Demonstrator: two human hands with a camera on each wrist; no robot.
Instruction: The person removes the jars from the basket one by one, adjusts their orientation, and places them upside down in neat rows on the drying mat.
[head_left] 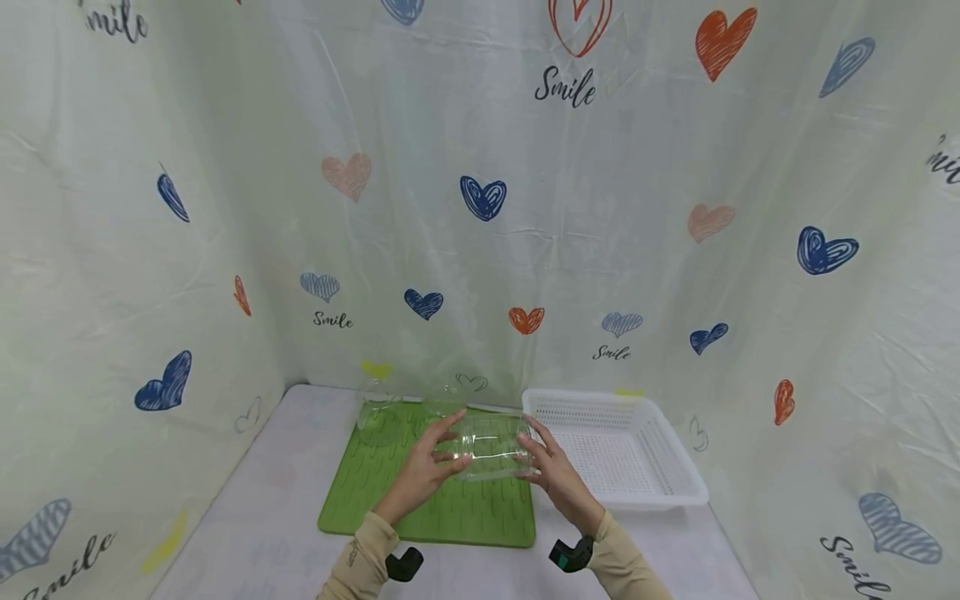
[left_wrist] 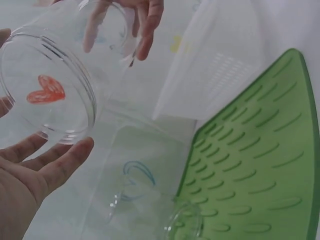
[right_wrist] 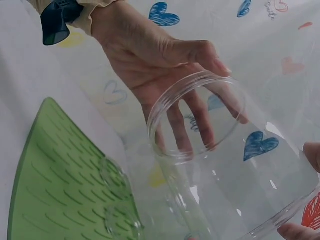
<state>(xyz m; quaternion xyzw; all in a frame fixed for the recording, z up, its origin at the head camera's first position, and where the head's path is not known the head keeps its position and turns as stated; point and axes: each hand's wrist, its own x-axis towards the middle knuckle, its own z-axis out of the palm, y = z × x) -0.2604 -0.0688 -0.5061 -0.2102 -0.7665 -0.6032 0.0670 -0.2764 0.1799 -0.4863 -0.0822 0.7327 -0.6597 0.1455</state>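
Observation:
A clear jar (head_left: pixel 491 446) lies sideways in the air above the green mat (head_left: pixel 450 508), held between both hands. My left hand (head_left: pixel 427 462) holds its left end, fingers and thumb spread around the rim, as the left wrist view shows with the jar (left_wrist: pixel 55 95) above the palm. My right hand (head_left: pixel 558 475) holds the other end; in the right wrist view, the thumb of the right hand (right_wrist: pixel 150 60) touches the rim and the other fingers show through the clear wall. Another clear jar (head_left: pixel 378 423) stands at the mat's back left.
A white perforated plastic basket (head_left: pixel 675 467) stands on the table to the right of the mat. One more clear container (head_left: pixel 444 402) is faintly visible at the mat's back edge. A heart-printed curtain (head_left: pixel 480 250) surrounds the white-covered table (head_left: pixel 247 508).

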